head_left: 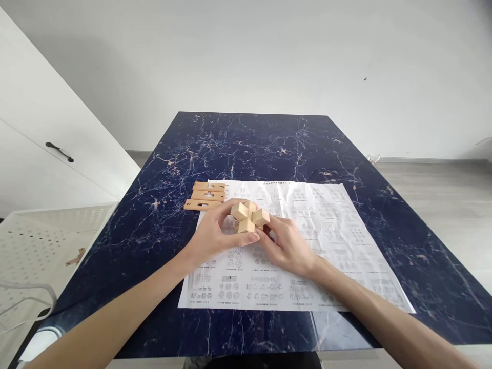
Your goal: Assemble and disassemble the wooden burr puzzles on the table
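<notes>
A pale wooden burr puzzle (247, 223) with square-ended pieces crossing each other is held above a printed sheet. My left hand (215, 228) grips it from the left, thumb along the near side and fingers behind. From the right, my right hand (286, 241) is closed on it, with the fingertips partly hidden by the blocks. Beneath both hands lies the creased white instruction sheet (319, 246), covered in small diagrams. Flat wooden pieces with cut-out slots and numbers (198, 195) lie at its upper left corner, close to my left hand.
The dark blue marble-patterned table (238, 146) stretches toward a white wall. At the left stand a white cabinet with a black handle (59, 151) and a perforated white bin (34, 241). A white cable (46, 292) and a round white object (40, 343) are at the lower left.
</notes>
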Action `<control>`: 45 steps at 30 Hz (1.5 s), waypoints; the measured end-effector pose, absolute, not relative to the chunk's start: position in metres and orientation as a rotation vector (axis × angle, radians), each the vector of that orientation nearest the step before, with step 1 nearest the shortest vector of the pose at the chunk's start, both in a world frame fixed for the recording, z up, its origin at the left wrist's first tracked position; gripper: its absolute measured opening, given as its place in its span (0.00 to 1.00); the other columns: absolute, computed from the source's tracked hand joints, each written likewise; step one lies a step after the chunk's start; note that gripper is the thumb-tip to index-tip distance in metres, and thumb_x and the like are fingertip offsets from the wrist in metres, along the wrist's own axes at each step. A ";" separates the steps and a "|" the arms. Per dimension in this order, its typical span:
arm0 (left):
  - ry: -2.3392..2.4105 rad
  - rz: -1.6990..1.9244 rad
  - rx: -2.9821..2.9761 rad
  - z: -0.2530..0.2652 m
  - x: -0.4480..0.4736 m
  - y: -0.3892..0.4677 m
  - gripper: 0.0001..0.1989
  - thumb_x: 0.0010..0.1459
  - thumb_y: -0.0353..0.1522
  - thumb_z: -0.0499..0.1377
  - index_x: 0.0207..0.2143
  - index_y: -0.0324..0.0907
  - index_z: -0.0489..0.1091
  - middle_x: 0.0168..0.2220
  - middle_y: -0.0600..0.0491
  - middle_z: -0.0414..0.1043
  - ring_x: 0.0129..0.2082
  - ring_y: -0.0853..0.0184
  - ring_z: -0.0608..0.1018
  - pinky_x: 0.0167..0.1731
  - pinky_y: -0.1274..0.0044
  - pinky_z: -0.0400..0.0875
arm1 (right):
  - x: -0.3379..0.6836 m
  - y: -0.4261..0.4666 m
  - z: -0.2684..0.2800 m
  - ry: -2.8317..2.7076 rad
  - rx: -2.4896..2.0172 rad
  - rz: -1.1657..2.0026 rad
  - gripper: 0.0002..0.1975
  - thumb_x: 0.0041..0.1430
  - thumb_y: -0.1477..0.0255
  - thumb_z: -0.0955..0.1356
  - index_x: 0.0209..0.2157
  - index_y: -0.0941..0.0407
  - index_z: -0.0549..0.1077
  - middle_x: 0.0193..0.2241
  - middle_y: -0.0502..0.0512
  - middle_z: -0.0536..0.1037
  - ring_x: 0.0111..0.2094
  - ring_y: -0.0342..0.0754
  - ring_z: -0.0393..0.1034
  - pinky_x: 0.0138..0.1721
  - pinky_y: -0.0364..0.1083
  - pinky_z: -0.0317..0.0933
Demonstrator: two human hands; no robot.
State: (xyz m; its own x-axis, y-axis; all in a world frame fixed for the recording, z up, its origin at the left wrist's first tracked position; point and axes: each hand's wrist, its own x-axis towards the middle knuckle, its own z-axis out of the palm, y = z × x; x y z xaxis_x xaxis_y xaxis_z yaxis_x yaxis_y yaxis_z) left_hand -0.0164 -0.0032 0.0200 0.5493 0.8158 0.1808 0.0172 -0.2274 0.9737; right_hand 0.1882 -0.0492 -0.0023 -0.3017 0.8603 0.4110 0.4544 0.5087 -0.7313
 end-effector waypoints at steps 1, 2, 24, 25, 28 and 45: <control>0.696 0.879 1.652 0.020 -0.017 -0.003 0.22 0.55 0.43 0.76 0.49 0.47 0.79 0.46 0.50 0.80 0.47 0.57 0.79 0.51 0.65 0.72 | 0.189 -0.049 -0.003 -1.945 -1.066 0.614 0.12 0.75 0.69 0.63 0.32 0.52 0.62 0.22 0.46 0.69 0.20 0.41 0.60 0.23 0.44 0.52; 0.674 0.891 1.664 0.020 -0.017 -0.003 0.24 0.53 0.42 0.77 0.51 0.48 0.79 0.48 0.50 0.80 0.49 0.56 0.79 0.53 0.64 0.72 | 0.191 -0.048 -0.003 -1.958 -1.050 0.587 0.12 0.75 0.68 0.63 0.33 0.52 0.63 0.22 0.45 0.68 0.20 0.41 0.60 0.23 0.44 0.52; 0.667 0.888 1.665 0.025 -0.014 -0.011 0.26 0.47 0.41 0.80 0.47 0.45 0.78 0.46 0.49 0.81 0.48 0.54 0.80 0.53 0.63 0.72 | 0.201 -0.050 0.003 -1.989 -0.908 0.099 0.05 0.76 0.70 0.66 0.41 0.53 0.69 0.28 0.50 0.74 0.25 0.44 0.64 0.26 0.46 0.55; 0.674 0.892 1.659 0.025 -0.014 -0.011 0.26 0.47 0.41 0.80 0.46 0.45 0.79 0.45 0.49 0.82 0.47 0.55 0.80 0.53 0.63 0.72 | 0.200 -0.050 0.003 -1.985 -0.918 0.117 0.06 0.77 0.70 0.66 0.40 0.53 0.69 0.28 0.50 0.74 0.25 0.44 0.64 0.26 0.46 0.55; 0.696 0.899 1.632 0.023 -0.014 -0.011 0.24 0.48 0.40 0.80 0.46 0.46 0.79 0.45 0.49 0.82 0.47 0.55 0.80 0.51 0.63 0.72 | 0.197 -0.051 0.004 -1.965 -0.944 0.166 0.07 0.77 0.71 0.65 0.39 0.53 0.68 0.28 0.50 0.74 0.24 0.44 0.64 0.26 0.46 0.55; 0.795 0.892 1.568 0.027 -0.010 -0.016 0.29 0.46 0.42 0.80 0.47 0.44 0.76 0.40 0.50 0.80 0.39 0.60 0.79 0.38 0.70 0.74 | 0.198 -0.049 0.002 -1.984 -0.929 0.361 0.11 0.80 0.65 0.62 0.44 0.54 0.71 0.32 0.52 0.74 0.26 0.45 0.64 0.27 0.46 0.60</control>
State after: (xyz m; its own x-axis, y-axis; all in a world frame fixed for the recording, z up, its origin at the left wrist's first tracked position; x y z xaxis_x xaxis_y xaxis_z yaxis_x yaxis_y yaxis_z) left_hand -0.0099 -0.0161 0.0265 0.4894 0.8626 0.1284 0.0294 -0.1635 0.9861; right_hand 0.1977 -0.0493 0.0019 -0.3243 0.7293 0.6024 0.4703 0.6769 -0.5663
